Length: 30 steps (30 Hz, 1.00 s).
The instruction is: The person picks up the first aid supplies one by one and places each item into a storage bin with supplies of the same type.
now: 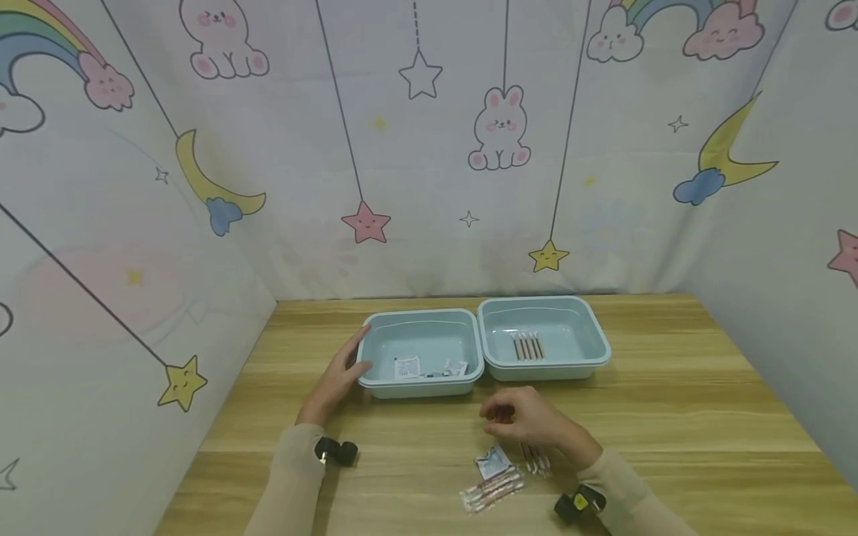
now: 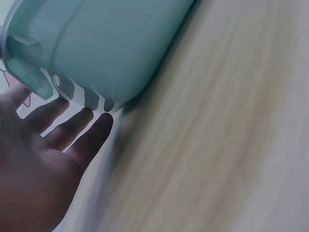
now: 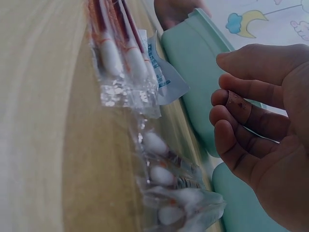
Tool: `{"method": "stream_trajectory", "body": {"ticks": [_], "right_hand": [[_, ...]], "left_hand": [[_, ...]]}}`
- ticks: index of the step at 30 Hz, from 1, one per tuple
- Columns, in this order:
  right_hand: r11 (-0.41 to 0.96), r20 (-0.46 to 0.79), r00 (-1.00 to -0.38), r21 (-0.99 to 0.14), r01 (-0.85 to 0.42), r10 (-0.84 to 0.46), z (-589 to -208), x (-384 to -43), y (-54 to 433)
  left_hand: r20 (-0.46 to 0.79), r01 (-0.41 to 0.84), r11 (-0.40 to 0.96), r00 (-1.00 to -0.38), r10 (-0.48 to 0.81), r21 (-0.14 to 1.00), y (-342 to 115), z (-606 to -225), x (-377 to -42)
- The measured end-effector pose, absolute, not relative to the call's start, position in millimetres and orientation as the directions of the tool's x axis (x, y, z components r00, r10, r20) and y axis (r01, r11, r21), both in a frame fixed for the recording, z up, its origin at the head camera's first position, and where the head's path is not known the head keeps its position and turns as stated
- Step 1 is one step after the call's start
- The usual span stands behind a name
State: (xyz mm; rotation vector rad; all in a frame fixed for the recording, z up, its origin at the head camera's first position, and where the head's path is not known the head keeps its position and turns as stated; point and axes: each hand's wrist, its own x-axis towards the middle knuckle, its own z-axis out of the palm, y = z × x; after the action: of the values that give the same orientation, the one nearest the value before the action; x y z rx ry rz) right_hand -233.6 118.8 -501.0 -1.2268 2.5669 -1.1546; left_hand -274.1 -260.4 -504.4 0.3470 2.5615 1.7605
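My left hand point(image 1: 335, 380) holds the left end of a pale blue plastic basin point(image 1: 418, 388), thumb over the rim and fingertips against the outer wall. Small white printed sachets point(image 1: 407, 367) lie inside that basin. In front of the basins hovers my right hand point(image 1: 536, 420), fingers loosely bent with nothing between them. Below it on the table lie clear packs of brown-stemmed cotton swabs point(image 1: 492, 490) and a white and blue sachet point(image 1: 494, 463). The right wrist view shows the swabs' white tips point(image 3: 155, 143) close by, partly under wrinkled wrapping.
A second pale blue basin point(image 1: 546, 371) stands against the first one's right side, with a row of brown-stemmed swabs point(image 1: 528, 346) inside. Both stand on a wood-grain table point(image 1: 670, 432), near a cartoon-printed curtain point(image 1: 429, 164) at the back.
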Motion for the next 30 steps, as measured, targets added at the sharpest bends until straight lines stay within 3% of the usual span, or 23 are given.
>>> {"method": "stream_trajectory", "body": {"ticks": [15,24,30], "right_hand": [[0.4,0.211,-0.675,-0.668,-0.627,-0.707,-509.0,-231.3,119.9],[0.391,0.216,-0.669,-0.669,-0.632,-0.712,-512.0,-231.5,120.6],[0.393,0.204,-0.66,-0.664,-0.636,-0.723,-509.8,-229.8,119.7]], "left_hand": [[0.104,0.159,0.317,-0.977,0.186,0.935,-264.3,-519.8,-281.7],[0.062,0.126,0.322,-0.977,0.203,0.938,-258.5,-497.4,-271.7],[0.087,0.144,0.318,-0.978,0.188,0.937,-263.0,-513.3,-279.1]]}}
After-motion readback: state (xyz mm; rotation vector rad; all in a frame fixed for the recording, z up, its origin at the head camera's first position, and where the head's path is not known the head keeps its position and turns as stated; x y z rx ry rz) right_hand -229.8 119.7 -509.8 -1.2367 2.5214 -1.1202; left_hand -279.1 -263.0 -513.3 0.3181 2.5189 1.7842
